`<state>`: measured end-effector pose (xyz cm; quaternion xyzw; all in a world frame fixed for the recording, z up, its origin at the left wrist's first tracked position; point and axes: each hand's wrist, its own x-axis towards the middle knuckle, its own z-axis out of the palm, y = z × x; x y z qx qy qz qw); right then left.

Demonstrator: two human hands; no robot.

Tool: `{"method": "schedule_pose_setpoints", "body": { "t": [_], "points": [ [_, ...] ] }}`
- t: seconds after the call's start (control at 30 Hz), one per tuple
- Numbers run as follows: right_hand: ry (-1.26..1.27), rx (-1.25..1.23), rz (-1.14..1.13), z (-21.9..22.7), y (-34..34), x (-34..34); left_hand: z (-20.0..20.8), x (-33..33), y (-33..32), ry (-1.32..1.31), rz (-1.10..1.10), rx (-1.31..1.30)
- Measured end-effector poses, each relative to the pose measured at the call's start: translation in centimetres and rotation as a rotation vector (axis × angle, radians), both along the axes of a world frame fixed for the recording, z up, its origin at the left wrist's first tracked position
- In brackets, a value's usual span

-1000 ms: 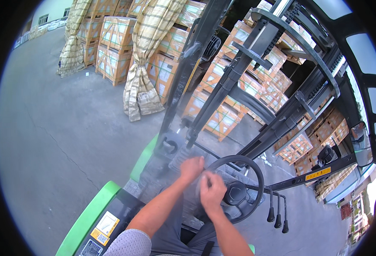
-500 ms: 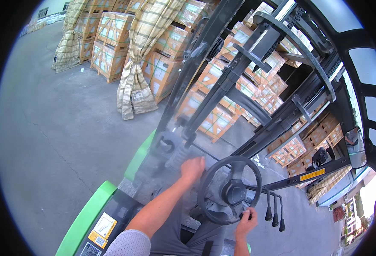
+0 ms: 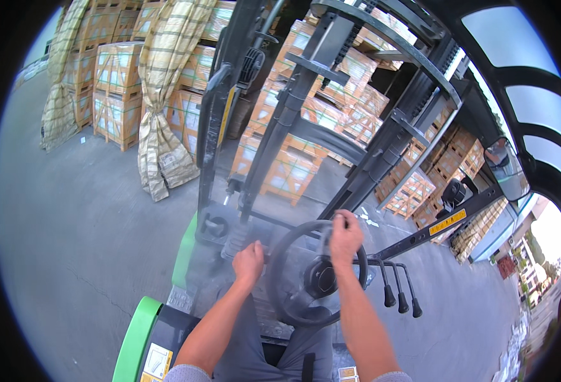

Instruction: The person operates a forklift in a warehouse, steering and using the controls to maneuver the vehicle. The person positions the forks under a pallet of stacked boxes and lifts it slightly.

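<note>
I sit in the seat of a forklift. My right hand [image 3: 345, 237] is closed on the top rim of the black steering wheel [image 3: 293, 305], by a small knob. My left hand [image 3: 248, 261] is curled in a fist just left of the wheel's rim, over the grey dashboard; whether it grips anything there is hidden. Both bare forearms come up from the lower edge over my grey trousers. Three black control levers [image 3: 399, 296] stand to the right of the wheel, untouched.
The dark mast [image 3: 293, 121] rises in front. Beyond it stand stacks of strapped cartons on pallets [image 3: 287, 172], some draped with a checked tarpaulin [image 3: 162, 127]. Grey concrete floor [image 3: 77, 229] lies to the left. A side mirror [image 3: 506, 169] hangs at right, and the green body edge [image 3: 134, 337] is at lower left.
My right hand went from the wheel's upper left down to its lower right near the levers, then up to the top rim. The left hand stayed at the wheel's left side.
</note>
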<state>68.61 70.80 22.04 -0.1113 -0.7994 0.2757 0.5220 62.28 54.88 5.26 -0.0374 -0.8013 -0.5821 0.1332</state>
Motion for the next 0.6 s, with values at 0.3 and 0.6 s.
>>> {"method": "schedule_pose_setpoints", "body": {
  "t": [0.3, 0.6],
  "points": [
    [-0.103, 0.341, 0.296, -8.1, -11.8, 6.5, -0.6, -0.1, 0.3, 0.032, -0.029, 0.028],
    [-0.231, 0.314, 0.190, -11.9, -4.8, 18.6, -0.5, 0.3, 0.4, 0.035, -0.020, 0.058]
  ]
}}
